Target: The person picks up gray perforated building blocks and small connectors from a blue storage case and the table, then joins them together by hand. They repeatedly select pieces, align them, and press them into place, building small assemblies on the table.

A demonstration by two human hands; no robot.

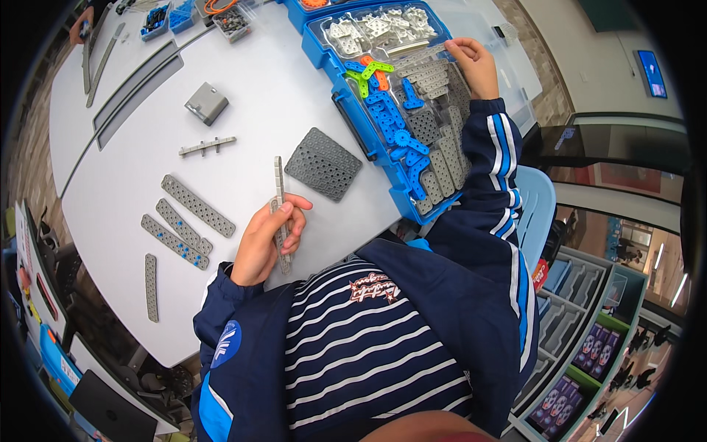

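Here a person in a navy jacket with blue and white stripes sits at a white table (294, 96), seen from above. The left hand (271, 239) has its grip closed around a narrow grey beam (280, 202), a perforated strip held nearly upright in the picture, its upper end sticking out above the fingers over the table near the person's chest. The right hand (473, 66) reaches far forward to a blue parts case (346, 110) lying open on the table's right side; its fingers rest, curled together, on the grey strips at the case's far edge, and whether they pinch one cannot be told. The case holds rows of grey strips, blue angled pieces, and a few green and orange ones, with a clear-lidded tray of pale parts beyond. Between the two hands, just left of the case, lies a dark grey square plate (324, 163) full of holes. Left of the left hand, four flat grey strips (193, 214) lie apart on the table. Farther out sit a small grey cross-piece (207, 146) and a grey box (206, 102).
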